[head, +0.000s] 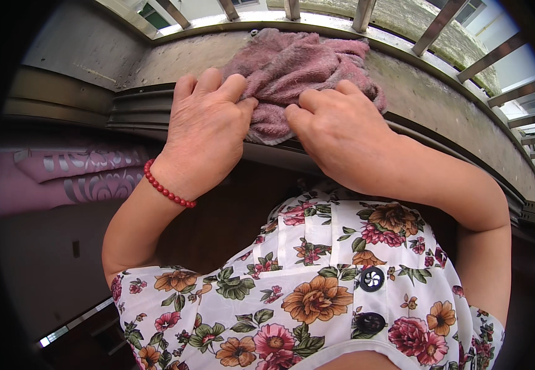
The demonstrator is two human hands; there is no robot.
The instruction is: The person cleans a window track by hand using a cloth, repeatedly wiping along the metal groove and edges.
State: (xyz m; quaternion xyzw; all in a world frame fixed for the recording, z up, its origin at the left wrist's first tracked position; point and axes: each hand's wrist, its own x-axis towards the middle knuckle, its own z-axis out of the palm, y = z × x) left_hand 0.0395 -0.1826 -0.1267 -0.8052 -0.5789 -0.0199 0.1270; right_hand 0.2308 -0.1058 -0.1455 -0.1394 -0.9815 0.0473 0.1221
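A bunched pink terry cloth (295, 69), soiled grey in patches, lies over the window sill (188, 55) and the dark sliding-window track (142, 108). My left hand (207, 129), a red bead bracelet (168, 189) at its wrist, grips the cloth's left edge between thumb and bent fingers. On the cloth's near right side, my right hand (346, 134) is curled with folds in its grasp; its fingertips are hidden. The cloth covers part of the sill and track beneath it.
Metal window bars (364, 14) rise along the sill's outer edge. A grey side panel (82, 51) and window frame (59, 95) bound the left end. Pink curtain fabric (77, 180) with a silver pattern hangs at the left. Greenish stains mark the right sill.
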